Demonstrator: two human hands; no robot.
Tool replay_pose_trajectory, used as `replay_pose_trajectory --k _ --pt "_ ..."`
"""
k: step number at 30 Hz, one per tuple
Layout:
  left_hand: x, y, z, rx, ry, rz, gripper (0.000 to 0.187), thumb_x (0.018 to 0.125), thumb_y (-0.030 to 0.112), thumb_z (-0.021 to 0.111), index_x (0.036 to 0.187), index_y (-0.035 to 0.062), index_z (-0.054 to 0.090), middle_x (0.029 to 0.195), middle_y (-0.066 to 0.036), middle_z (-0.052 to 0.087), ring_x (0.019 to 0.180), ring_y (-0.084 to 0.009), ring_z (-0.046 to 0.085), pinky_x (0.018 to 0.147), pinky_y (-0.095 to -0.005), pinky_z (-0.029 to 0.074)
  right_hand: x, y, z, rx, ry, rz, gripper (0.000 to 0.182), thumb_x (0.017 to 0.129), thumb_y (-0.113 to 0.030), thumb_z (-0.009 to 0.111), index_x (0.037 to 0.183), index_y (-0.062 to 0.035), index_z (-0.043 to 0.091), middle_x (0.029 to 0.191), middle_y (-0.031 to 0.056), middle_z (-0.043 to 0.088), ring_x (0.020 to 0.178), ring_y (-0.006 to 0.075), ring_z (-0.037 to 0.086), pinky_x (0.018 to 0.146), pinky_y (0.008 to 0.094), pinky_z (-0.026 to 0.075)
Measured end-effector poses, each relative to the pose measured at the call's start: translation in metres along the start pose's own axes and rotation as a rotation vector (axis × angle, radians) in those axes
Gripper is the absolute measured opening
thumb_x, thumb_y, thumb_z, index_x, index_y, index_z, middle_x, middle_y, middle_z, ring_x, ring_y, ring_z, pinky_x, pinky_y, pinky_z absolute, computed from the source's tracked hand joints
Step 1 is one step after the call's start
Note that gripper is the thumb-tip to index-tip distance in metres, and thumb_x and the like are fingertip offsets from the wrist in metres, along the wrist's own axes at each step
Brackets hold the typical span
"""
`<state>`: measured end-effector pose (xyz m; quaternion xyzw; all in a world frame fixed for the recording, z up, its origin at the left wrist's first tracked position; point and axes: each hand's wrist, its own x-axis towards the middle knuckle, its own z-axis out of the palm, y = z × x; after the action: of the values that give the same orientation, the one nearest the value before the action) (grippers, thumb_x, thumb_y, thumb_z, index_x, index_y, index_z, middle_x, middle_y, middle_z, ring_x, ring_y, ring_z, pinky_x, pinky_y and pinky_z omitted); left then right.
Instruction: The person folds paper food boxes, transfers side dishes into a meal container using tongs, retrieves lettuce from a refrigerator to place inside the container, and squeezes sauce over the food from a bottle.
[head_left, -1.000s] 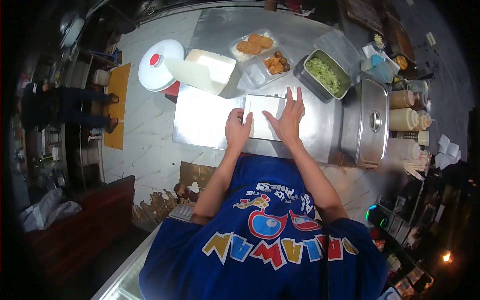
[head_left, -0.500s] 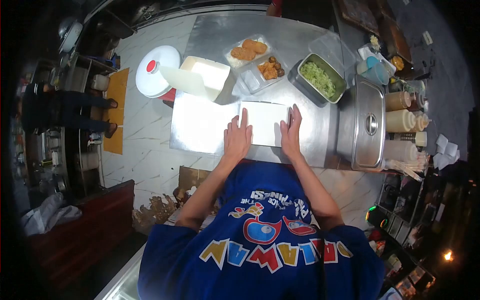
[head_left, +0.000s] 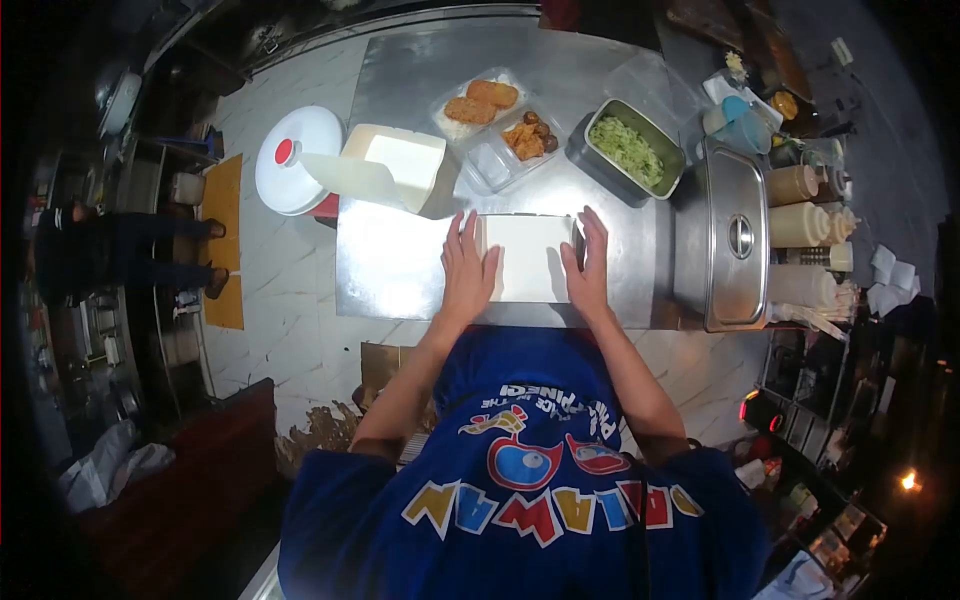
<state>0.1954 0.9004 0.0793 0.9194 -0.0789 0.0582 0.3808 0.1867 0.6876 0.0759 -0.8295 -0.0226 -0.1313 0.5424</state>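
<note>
A white paper takeout box [head_left: 530, 258] lies on the steel table in front of me, its inside facing up. My left hand [head_left: 468, 275] is at its left side, with the thumb over the inner edge and the fingers outside the wall. On the right side, my right hand [head_left: 588, 270] grips in the same way, thumb inward and fingers stretched along the outside. Behind my left hand stands another white paper box [head_left: 425, 160] with its lid raised. Farther back, a clear plastic container [head_left: 490, 175] holds fried pieces, brown balls and rice.
A metal container of shredded green vegetable [head_left: 630, 150] stands at the back right. Beside it are a lidded steel pan [head_left: 722, 270] and several sauce bottles [head_left: 800, 225]. A white round lid with a red knob [head_left: 300, 160] is at the left. Another person [head_left: 120, 245] stands far left.
Both hands have shifted to the outer sides of the box, with fingers now outside its walls and thumbs inward. The view has moved slightly.
</note>
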Motion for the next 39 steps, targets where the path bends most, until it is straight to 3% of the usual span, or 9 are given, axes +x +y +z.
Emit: replay_pose_trajectory --k 1,2,3,7,10,18,30,34,39 --pt "0.017 -0.002 -0.002 0.007 0.006 0.046 0.054 0.098 0.02 0.056 0.147 0.0036 0.039 0.149 -0.026 0.032 0.131 -0.0453 0.039 0.11 -0.0517 0.03 0.014 -0.011 -0.007 -0.132 0.024 -0.067 0.037 0.093 -0.01 0.063 0.129 -0.0044 0.057 0.142 0.018 0.045 0.132 0.0308 0.046 0.109 0.04 0.038" --pt "0.032 -0.001 -0.005 0.013 0.01 0.09 0.052 0.098 0.02 0.057 0.145 0.0039 0.041 0.15 -0.024 0.033 0.132 -0.0448 0.038 0.111 -0.0514 0.029 0.027 -0.014 -0.011 -0.003 -0.058 -0.033 0.035 0.093 -0.01 0.064 0.127 -0.005 0.058 0.139 0.0165 0.048 0.129 0.0288 0.048 0.107 0.0389 0.04" --pt "0.047 0.009 -0.015 -0.099 -0.016 0.146 0.045 0.097 0.018 0.059 0.139 0.0053 0.051 0.144 -0.018 0.046 0.131 -0.0389 0.043 0.111 -0.0482 0.032 0.038 -0.014 -0.016 0.126 -0.142 0.004 0.033 0.093 -0.011 0.064 0.125 -0.0055 0.06 0.136 0.0151 0.05 0.127 0.0268 0.05 0.105 0.0378 0.041" --pt "0.078 0.044 -0.043 -0.47 -0.321 0.212 0.037 0.095 0.016 0.063 0.131 0.0084 0.061 0.127 -0.012 0.062 0.122 -0.0291 0.055 0.104 -0.0397 0.043 0.058 -0.037 -0.033 0.475 -0.356 0.217 0.03 0.094 -0.014 0.064 0.122 -0.005 0.061 0.125 0.0066 0.061 0.116 0.0179 0.056 0.098 0.0338 0.045" --pt "0.084 0.05 -0.043 -0.69 -0.498 0.053 0.039 0.096 0.016 0.062 0.134 0.0065 0.06 0.128 -0.009 0.063 0.121 -0.0222 0.057 0.105 -0.036 0.043 0.059 -0.039 -0.036 0.641 -0.405 0.292 0.029 0.094 -0.014 0.062 0.121 -0.0032 0.061 0.124 0.006 0.062 0.113 0.0148 0.056 0.098 0.0319 0.043" --pt "0.085 0.056 -0.032 -0.791 -0.56 -0.117 0.038 0.093 0.019 0.07 0.127 0.0039 0.064 0.116 -0.008 0.069 0.107 -0.0173 0.063 0.097 -0.032 0.047 0.052 -0.054 -0.037 0.772 -0.408 0.347 0.029 0.094 -0.016 0.061 0.12 -0.0033 0.061 0.12 0.0066 0.063 0.112 0.0145 0.057 0.1 0.0316 0.042" --pt "0.053 0.054 -0.003 -0.756 -0.367 -0.291 0.02 0.094 0.019 0.07 0.1 -0.0002 0.07 0.086 -0.002 0.07 0.079 -0.0074 0.062 0.072 -0.0234 0.048 0.06 -0.035 -0.03 0.446 -0.3 0.275 0.028 0.097 -0.021 0.061 0.118 -0.0029 0.066 0.108 0.0013 0.061 0.09 0.0099 0.052 0.087 0.0253 0.041" --pt "0.046 0.06 0.004 -0.769 -0.253 -0.354 0.019 0.096 0.021 0.066 0.095 0.0016 0.067 0.08 0.001 0.064 0.072 -0.0058 0.057 0.067 -0.0227 0.046 0.057 -0.011 -0.018 0.508 -0.292 0.394 0.029 0.099 -0.023 0.061 0.118 -0.0019 0.067 0.103 0.0029 0.062 0.088 0.0091 0.053 0.082 0.0248 0.042" --pt "0.067 0.077 -0.029 -0.79 -0.356 -0.392 0.018 0.096 0.022 0.062 0.091 0.0043 0.064 0.08 0.002 0.062 0.069 -0.0046 0.053 0.064 -0.021 0.042 0.057 -0.006 -0.029 0.713 -0.255 0.585 0.031 0.101 -0.023 0.058 0.12 -0.0001 0.065 0.1 0.0062 0.065 0.086 0.0109 0.056 0.08 0.0256 0.046"
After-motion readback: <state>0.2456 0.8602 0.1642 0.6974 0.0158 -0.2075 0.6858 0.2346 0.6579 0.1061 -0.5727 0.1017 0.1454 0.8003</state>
